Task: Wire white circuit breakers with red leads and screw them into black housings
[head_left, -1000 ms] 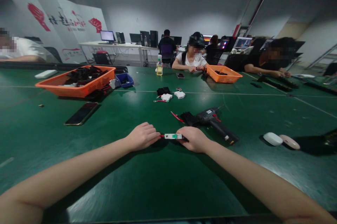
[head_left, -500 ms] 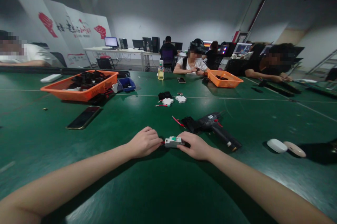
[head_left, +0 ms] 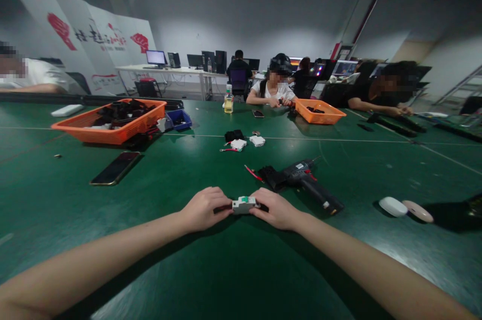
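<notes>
A small light-grey circuit breaker (head_left: pixel 244 205) with a green toggle is held just over the green table, between my two hands. My right hand (head_left: pixel 276 208) grips its right end between thumb and fingers. At the other end, my left hand (head_left: pixel 206 208) is closed, with thumb and fingertips against the breaker's left edge. Whether a wire is also pinched there is hidden. Beyond my right hand lies a black and grey power screwdriver (head_left: pixel 311 184), with a red wire (head_left: pixel 253 173) by the black piece at its left.
Farther out are white breakers (head_left: pixel 257 141) with red wires, a phone (head_left: pixel 116 168), and a bottle (head_left: pixel 228 100). Orange baskets (head_left: pixel 109 134) of black parts stand left and right, beside a blue bin (head_left: pixel 179 120). A white case (head_left: pixel 392 206) lies right. Co-workers sit across the table.
My left fingers have come in against the breaker's left end, and the red wire seen there before no longer shows. My right hand keeps its grip. The view has shifted slightly.
</notes>
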`<state>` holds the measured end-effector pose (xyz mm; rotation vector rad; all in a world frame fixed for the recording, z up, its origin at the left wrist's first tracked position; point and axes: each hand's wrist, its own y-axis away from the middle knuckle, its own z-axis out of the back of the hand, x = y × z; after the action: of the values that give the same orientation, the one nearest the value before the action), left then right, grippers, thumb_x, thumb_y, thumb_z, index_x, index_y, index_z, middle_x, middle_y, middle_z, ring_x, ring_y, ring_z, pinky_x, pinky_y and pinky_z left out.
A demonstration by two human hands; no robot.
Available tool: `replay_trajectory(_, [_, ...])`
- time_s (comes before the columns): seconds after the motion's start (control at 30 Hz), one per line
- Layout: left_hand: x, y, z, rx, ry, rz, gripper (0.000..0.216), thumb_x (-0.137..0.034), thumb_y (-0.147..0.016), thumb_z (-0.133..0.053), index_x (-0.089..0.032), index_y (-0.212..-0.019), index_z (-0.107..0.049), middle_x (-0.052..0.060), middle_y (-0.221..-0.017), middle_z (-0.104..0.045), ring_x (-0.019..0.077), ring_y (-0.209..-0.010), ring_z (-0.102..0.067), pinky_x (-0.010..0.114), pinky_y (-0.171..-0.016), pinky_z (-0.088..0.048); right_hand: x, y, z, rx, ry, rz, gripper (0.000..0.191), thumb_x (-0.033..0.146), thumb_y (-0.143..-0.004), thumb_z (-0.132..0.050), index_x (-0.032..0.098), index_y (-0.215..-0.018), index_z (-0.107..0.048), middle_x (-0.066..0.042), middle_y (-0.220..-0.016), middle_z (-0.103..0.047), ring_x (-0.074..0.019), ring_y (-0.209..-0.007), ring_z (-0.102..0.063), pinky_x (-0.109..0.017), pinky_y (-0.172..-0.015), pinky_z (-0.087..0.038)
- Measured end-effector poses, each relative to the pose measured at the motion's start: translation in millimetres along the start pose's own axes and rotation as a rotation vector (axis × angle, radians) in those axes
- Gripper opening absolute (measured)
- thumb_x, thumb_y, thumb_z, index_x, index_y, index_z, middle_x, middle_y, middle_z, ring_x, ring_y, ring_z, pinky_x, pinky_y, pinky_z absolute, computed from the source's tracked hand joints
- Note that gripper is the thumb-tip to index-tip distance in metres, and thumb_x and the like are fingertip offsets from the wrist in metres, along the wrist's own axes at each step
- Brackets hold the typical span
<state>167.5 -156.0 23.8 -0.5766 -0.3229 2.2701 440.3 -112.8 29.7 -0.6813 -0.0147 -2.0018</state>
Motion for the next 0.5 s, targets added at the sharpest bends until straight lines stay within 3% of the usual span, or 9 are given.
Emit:
replay_trajectory(0.17, [-2.8,-1.4,-0.1,0.029,0.094,0.088,0.020,-0.034,-0.094,-0.057,-0.021,-0.102,-0.071,0.004,-0.089,-0.071,0.0157,-0.082,-0.060,0.028,-0.074,-0.046,1.5,-1.1,-0.9,-0.011,0.040,-0.006,0.017,0.033,-0.095,-0.058,0.018,-0.103,-0.061,-0.008,-0.094,-0.064,-0.0214,-0.088,-0.055,-0.033,-0.078,-0.046])
replay_trajectory(0.5, [-3.3,1.0,-0.1,0.019,0.131,0.113,0.022,-0.036,-0.092,-0.061,-0.022,-0.107,-0.070,0.004,-0.098,-0.072,0.0165,-0.088,-0.062,0.029,-0.079,-0.049,2.8,-0.7,2.1,0.015,0.065,0.047,0.021,0.034,-0.094,-0.059,0.017,-0.107,-0.060,-0.010,-0.101,-0.065,-0.0223,-0.093,-0.056,-0.035,-0.081,-0.047])
